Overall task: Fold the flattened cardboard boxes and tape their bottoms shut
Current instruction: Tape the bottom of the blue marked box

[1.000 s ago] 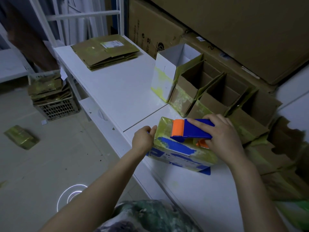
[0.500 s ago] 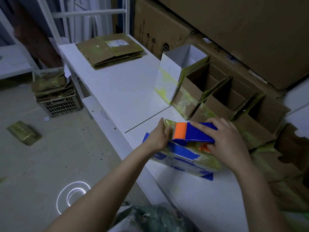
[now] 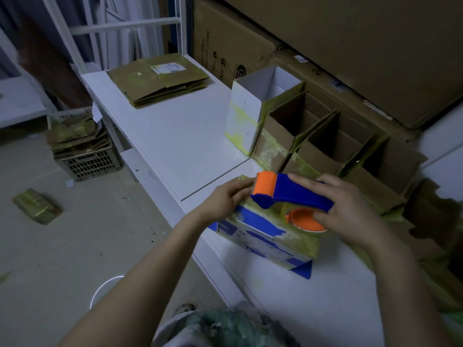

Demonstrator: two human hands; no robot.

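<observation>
Blue body on the tape dispenser (image 3: 290, 194), orange front roller, orange hub. Under it the box (image 3: 263, 236): white, blue printed patches, yellow-green tape film. White table (image 3: 175, 136), plain. Brown flattened boxes (image 3: 160, 81), yellow-green streaks, one white label. White upright box (image 3: 246, 116), yellow-green smear at base. Brown open boxes (image 3: 310, 149), same streaks. Dark lattice crate (image 3: 90, 164). Mottled green camouflage garment (image 3: 225, 329).

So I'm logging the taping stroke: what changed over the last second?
The left hand released the box at its left end and slid onto its top, fingers flat beside the tape dispenser. The right hand kept gripping the dispenser; the box and the open boxes behind stayed put.
</observation>
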